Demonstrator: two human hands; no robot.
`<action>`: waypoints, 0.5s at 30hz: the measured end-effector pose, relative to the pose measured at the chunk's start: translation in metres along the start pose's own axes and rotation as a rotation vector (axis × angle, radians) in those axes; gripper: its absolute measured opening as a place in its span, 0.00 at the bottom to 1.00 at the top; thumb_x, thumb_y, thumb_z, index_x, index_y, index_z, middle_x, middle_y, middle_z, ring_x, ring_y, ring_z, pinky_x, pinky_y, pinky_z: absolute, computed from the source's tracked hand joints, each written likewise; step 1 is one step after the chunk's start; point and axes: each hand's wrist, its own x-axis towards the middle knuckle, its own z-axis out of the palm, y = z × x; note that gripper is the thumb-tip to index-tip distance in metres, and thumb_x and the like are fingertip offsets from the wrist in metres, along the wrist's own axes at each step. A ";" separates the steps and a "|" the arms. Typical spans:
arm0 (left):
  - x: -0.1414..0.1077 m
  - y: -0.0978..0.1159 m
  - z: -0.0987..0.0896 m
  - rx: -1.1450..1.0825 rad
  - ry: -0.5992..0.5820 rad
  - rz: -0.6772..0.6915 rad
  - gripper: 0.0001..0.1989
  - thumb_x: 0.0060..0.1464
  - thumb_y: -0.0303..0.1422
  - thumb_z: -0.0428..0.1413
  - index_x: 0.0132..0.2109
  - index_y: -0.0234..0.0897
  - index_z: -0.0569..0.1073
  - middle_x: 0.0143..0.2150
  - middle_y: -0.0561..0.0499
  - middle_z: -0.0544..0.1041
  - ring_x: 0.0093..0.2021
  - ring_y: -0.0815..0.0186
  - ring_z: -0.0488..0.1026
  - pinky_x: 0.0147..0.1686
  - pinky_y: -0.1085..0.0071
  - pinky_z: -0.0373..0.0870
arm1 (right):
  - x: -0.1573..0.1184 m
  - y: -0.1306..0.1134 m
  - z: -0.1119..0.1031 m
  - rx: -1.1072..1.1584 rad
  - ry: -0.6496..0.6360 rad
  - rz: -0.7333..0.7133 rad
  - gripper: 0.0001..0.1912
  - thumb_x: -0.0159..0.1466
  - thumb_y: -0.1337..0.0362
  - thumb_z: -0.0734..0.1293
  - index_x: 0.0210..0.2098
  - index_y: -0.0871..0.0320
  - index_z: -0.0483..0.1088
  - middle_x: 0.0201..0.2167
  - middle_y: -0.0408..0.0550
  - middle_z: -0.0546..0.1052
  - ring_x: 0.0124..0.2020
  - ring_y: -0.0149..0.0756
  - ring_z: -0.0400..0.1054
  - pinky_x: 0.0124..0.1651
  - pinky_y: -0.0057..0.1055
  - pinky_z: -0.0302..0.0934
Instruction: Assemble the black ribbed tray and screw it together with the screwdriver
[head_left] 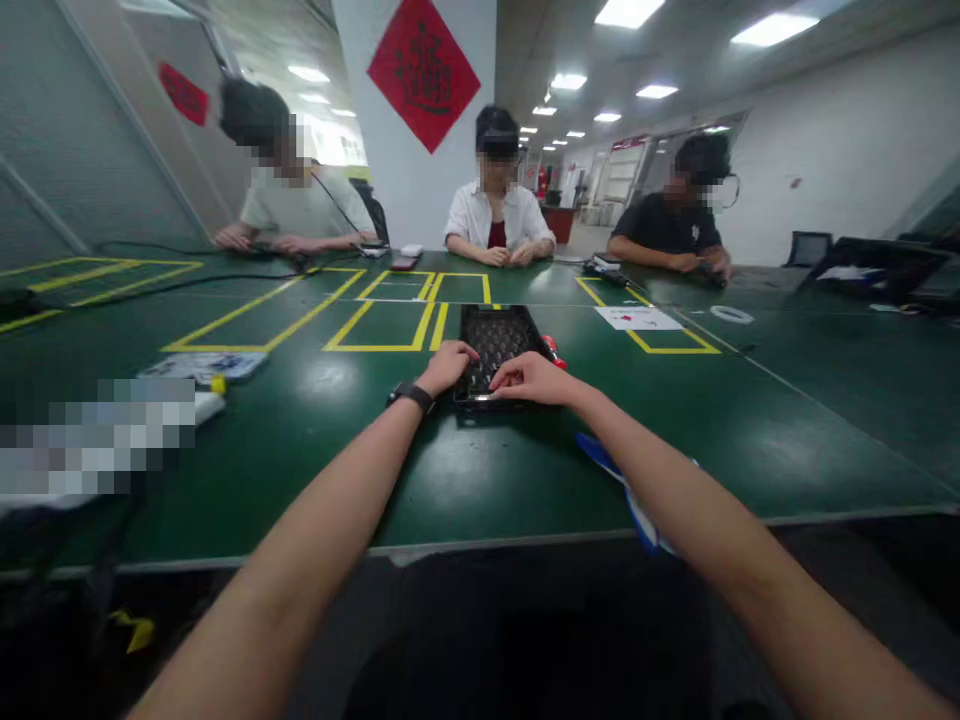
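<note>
A shallow black tray (526, 326) lies on the green table, its inside filled with a pattern of small dark, shiny pieces or pockets that are too fine to make out. My left hand (445, 368) wears a dark wristband and holds the tray's left rim, fingers curled over the edge. Across the tray's near right part reaches my right hand (534, 379). Its fingertips are pinched together low over the near end of the tray. Whatever they hold, if anything, is too small to tell. Just beyond the right rim sits a red object (553, 352), partly hidden.
Yellow tape outlines mark the green table (330, 440). A blue-and-white item (637, 505) lies under my right forearm. At left are a white patterned packet (206, 366) and a blurred pale object. A paper sheet (637, 318) and tape roll (731, 314) lie right. Three people sit opposite.
</note>
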 end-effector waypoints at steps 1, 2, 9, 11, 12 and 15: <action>0.000 0.000 0.000 -0.005 -0.002 -0.001 0.18 0.43 0.24 0.46 0.39 0.34 0.78 0.41 0.48 0.76 0.44 0.62 0.69 0.47 0.69 0.66 | -0.001 -0.001 -0.001 -0.034 0.005 -0.015 0.17 0.54 0.58 0.69 0.37 0.66 0.77 0.29 0.50 0.78 0.28 0.29 0.68 0.32 0.24 0.60; 0.000 0.001 0.000 -0.009 -0.003 -0.002 0.18 0.43 0.24 0.46 0.39 0.34 0.78 0.41 0.48 0.76 0.44 0.62 0.69 0.47 0.68 0.66 | -0.001 -0.002 -0.002 -0.063 0.009 -0.027 0.16 0.54 0.58 0.69 0.36 0.65 0.78 0.28 0.50 0.78 0.28 0.29 0.68 0.32 0.24 0.59; -0.001 0.003 -0.002 -0.017 -0.003 -0.004 0.17 0.43 0.24 0.47 0.38 0.33 0.78 0.39 0.48 0.76 0.42 0.62 0.70 0.45 0.68 0.66 | -0.001 -0.003 -0.004 -0.101 -0.006 -0.054 0.16 0.55 0.58 0.69 0.36 0.64 0.78 0.30 0.50 0.79 0.28 0.29 0.69 0.32 0.24 0.60; -0.001 0.004 -0.003 -0.018 -0.006 0.001 0.17 0.43 0.24 0.47 0.37 0.33 0.78 0.38 0.47 0.76 0.41 0.62 0.69 0.45 0.68 0.66 | -0.001 -0.001 -0.003 -0.089 0.022 -0.055 0.16 0.55 0.58 0.69 0.37 0.64 0.78 0.31 0.51 0.79 0.29 0.30 0.69 0.34 0.25 0.61; -0.001 0.004 -0.003 -0.020 -0.008 0.005 0.17 0.43 0.24 0.47 0.37 0.33 0.78 0.38 0.47 0.76 0.41 0.62 0.69 0.45 0.68 0.66 | 0.000 -0.001 -0.002 -0.078 0.043 -0.056 0.16 0.55 0.58 0.69 0.38 0.65 0.78 0.32 0.51 0.79 0.29 0.30 0.70 0.34 0.25 0.62; -0.001 0.005 -0.003 -0.016 -0.017 0.005 0.17 0.44 0.24 0.47 0.37 0.32 0.78 0.38 0.47 0.76 0.41 0.63 0.69 0.45 0.69 0.66 | 0.000 0.001 -0.002 -0.049 0.061 -0.055 0.17 0.54 0.59 0.70 0.39 0.65 0.77 0.33 0.52 0.79 0.30 0.30 0.70 0.36 0.26 0.63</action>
